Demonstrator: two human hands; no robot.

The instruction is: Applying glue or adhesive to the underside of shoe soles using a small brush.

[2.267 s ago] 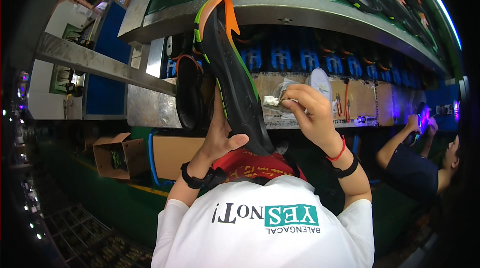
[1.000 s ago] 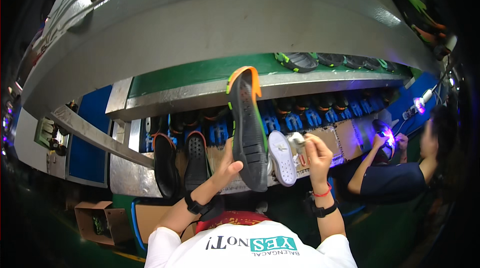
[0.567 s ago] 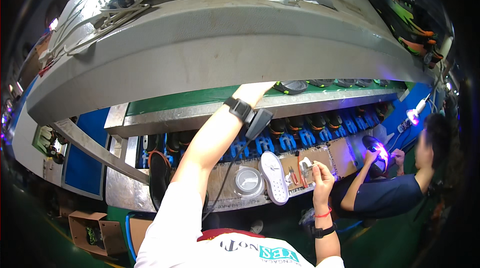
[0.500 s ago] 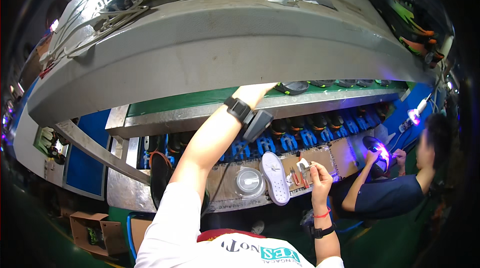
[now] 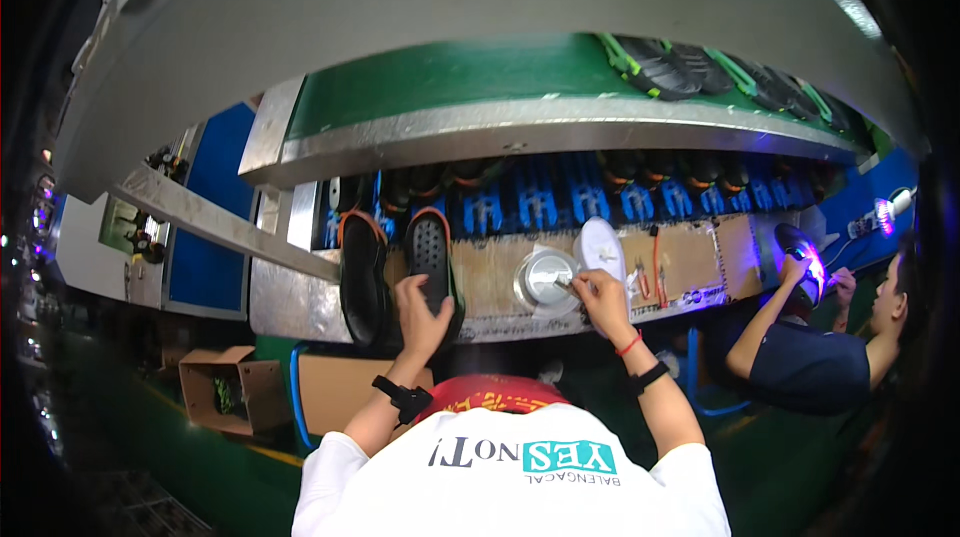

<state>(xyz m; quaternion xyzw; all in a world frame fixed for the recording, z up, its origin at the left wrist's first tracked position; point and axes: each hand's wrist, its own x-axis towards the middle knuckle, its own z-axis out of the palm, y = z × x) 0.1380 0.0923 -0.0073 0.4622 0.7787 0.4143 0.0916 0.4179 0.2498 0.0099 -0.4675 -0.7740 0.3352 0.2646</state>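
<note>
Two black shoes with orange-trimmed collars lie side by side at the left of the bench. My left hand (image 5: 420,319) is at the near end of the right-hand black shoe (image 5: 430,249), thumb and fingers apart; whether it touches the shoe I cannot tell. A perforated footbed shows in that shoe. My right hand (image 5: 602,301) pinches a thin small tool (image 5: 566,284) over a round clear tub (image 5: 548,277) with whitish contents; the tool's kind is too small to tell. Beside the tub lies a white sole-shaped piece (image 5: 601,242), partly behind my right hand.
Pliers (image 5: 643,283) and a red-handled tool (image 5: 658,265) lie on the cardboard-covered bench (image 5: 490,277). Blue racks (image 5: 540,209) with shoes stand behind. Above runs a green conveyor (image 5: 450,80) carrying black-and-green shoes. A co-worker (image 5: 795,362) at the right holds a shoe under purple light.
My left hand has come down from the conveyor to the black shoe. My right hand has moved left to the tub with the thin tool. The view has tilted downward.
</note>
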